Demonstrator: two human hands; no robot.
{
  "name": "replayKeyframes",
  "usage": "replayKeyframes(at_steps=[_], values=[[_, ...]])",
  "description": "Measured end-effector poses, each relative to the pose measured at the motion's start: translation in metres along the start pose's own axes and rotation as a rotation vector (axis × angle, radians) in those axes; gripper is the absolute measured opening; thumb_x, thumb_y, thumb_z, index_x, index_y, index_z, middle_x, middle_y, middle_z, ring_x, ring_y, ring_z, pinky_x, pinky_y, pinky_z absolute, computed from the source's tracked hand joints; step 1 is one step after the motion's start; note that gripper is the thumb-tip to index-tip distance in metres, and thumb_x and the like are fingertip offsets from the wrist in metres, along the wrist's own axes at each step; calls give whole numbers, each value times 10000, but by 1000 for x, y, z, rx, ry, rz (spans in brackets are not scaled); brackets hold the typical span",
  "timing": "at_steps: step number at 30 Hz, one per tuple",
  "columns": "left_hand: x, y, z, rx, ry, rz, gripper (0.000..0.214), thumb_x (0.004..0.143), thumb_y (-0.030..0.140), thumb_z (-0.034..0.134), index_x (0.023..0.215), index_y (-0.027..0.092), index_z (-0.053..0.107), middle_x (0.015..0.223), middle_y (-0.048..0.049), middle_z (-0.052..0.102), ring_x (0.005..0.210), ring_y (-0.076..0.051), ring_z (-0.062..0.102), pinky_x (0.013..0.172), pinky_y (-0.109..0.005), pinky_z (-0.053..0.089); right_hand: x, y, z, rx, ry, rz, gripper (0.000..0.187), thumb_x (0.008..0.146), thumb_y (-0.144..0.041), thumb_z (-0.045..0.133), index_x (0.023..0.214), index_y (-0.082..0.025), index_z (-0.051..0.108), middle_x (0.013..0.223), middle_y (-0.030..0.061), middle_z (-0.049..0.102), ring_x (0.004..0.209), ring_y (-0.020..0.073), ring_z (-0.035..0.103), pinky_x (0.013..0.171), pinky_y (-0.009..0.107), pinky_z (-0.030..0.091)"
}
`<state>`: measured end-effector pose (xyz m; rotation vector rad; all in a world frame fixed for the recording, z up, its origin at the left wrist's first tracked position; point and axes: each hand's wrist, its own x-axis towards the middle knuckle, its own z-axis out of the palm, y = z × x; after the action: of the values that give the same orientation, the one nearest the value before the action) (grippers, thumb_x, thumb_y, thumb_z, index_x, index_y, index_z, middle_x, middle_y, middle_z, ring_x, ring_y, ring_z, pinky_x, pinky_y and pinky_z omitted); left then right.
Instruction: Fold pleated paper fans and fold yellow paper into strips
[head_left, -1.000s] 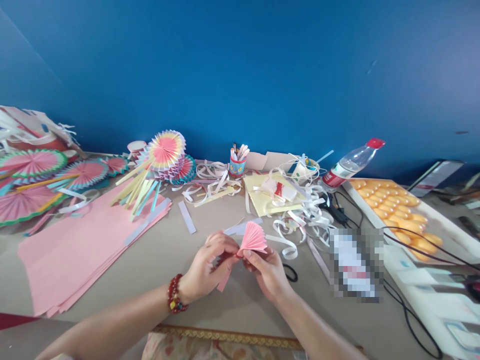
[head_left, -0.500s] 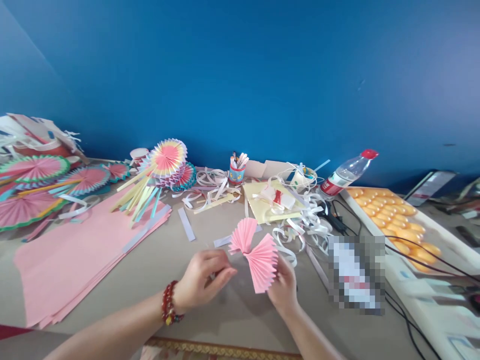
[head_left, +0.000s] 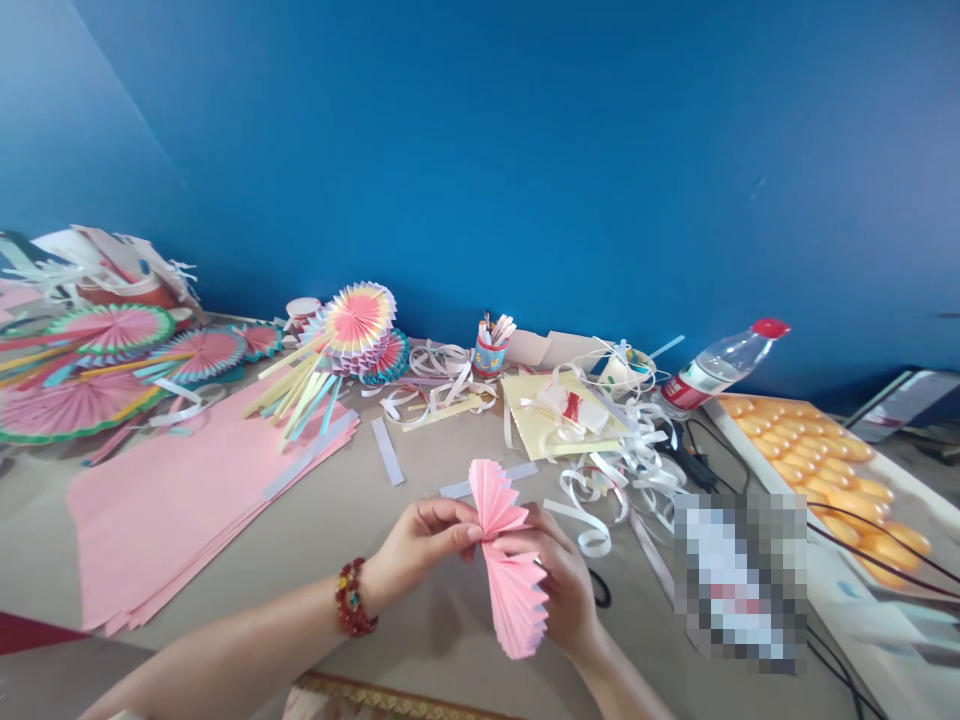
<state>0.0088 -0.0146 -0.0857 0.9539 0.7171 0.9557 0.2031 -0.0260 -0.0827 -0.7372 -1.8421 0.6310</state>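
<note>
A pink pleated paper fan (head_left: 516, 598), pinched at its middle so that two halves spread up and down, is held in the air over the grey table. My left hand (head_left: 435, 540), with a beaded bracelet (head_left: 353, 598) at the wrist, pinches the narrow centre between thumb and fingers. From the other side my right hand (head_left: 559, 575) grips the same fan near its centre, some of its fingers between the two halves. Beyond the fan lie a pale lilac paper strip (head_left: 489, 480) and curled white paper strips (head_left: 592, 505).
Stacked pink paper sheets (head_left: 180, 500) and finished pleated rosettes (head_left: 358, 318) lie left. A pen cup (head_left: 490, 358) stands by the blue wall. On the right are a tilted plastic bottle (head_left: 716, 370), black cables (head_left: 739, 455) and an orange-patterned board (head_left: 825, 470).
My left hand has moved right and closed on the fan's centre. The fan has turned, its halves now pointing up and down. The view has shifted slightly left.
</note>
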Motion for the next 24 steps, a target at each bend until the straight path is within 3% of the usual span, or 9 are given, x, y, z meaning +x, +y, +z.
replayKeyframes(at_steps=[6,11,18,24], values=[[-3,1,2,258,30,190,248,870,357,677,781,130,725,633,-19,621,600,-104,528,607,-208,421,5,-1,1,-84,8,-14,196,942,-185,544,1029,-281,690,833,37,692,772,194,643,676,302,497],[-4,7,4,526,35,372,229,912,271,615,753,132,706,646,-41,659,627,-122,566,639,-217,428,7,-1,4,-132,89,-58,191,894,-140,530,892,-248,686,718,11,655,672,181,621,588,266,480],[-7,8,7,629,38,432,210,920,234,582,764,143,689,724,-64,708,674,-143,616,671,-224,454,2,1,7,-56,73,200,156,821,-175,540,872,-218,680,782,30,702,684,197,664,645,278,540],[-10,9,5,731,20,414,221,934,212,537,766,162,672,737,-73,702,700,-161,620,703,-244,463,3,4,9,245,10,418,78,809,-282,656,800,-214,693,720,24,706,631,191,657,624,282,545]])
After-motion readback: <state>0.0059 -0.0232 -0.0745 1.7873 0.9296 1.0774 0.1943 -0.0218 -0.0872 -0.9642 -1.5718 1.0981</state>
